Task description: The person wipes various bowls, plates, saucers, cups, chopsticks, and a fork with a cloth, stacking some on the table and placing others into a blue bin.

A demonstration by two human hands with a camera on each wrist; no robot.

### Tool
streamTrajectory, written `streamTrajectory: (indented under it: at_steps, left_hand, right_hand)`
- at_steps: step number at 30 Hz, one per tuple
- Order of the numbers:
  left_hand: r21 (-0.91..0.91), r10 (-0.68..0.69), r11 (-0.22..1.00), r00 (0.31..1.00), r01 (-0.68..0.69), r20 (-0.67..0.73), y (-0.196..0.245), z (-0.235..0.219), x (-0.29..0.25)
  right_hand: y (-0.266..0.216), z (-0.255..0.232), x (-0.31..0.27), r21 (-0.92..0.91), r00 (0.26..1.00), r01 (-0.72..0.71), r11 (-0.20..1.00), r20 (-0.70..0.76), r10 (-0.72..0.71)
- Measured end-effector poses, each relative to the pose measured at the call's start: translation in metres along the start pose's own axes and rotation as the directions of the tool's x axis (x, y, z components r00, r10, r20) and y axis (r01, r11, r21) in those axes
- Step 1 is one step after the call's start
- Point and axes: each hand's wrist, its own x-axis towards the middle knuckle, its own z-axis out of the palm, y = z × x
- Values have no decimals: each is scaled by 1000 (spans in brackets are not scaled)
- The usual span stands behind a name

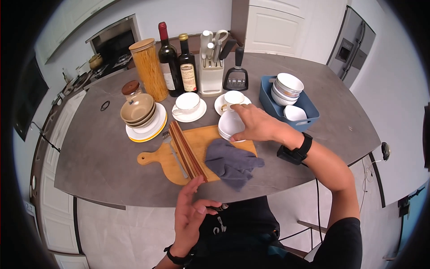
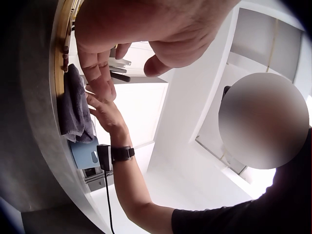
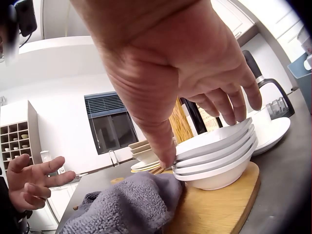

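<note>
My right hand [image 1: 262,124] reaches over a stack of white bowls [image 1: 228,124] at the back right of the wooden cutting board [image 1: 201,136]. In the right wrist view its thumb lies against the near rim of the stacked bowls [image 3: 214,163], and the fingers curl over the far rim. A crumpled grey cloth [image 1: 230,162] lies in front of the bowls. Beside it on the board are chopsticks [image 1: 186,150] and a fork [image 1: 176,152]. My left hand [image 1: 188,219] hovers by the table's front edge, fingers loosely bent and holding nothing.
Two cups on saucers, one a white cup [image 1: 187,102], stand behind the board. Brown bowls [image 1: 136,110] on plates sit left. Along the back are a pasta jar [image 1: 150,71], two bottles, a knife block [image 1: 211,78] and a knife sharpener [image 1: 236,76]. A blue bin [image 1: 309,112] holds bowls.
</note>
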Motion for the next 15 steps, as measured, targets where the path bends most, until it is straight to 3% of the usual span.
streamTrajectory:
  at_steps: [5,13,15]
  left_hand:
    - [-5,3,1000,1000,-3,-20,-1,2,1]
    - [2,-14,1000,1000,14,9,4,-1,2]
    - [-47,-27,999,1000,27,-12,6,-1,4]
  right_hand:
    - [3,1,6,-111,999,-11,994,45,16]
    - [-5,-8,3,-56,1000,0,998,-9,-1]
    - [-18,-6,-8,137,967,223,965,-159,-201]
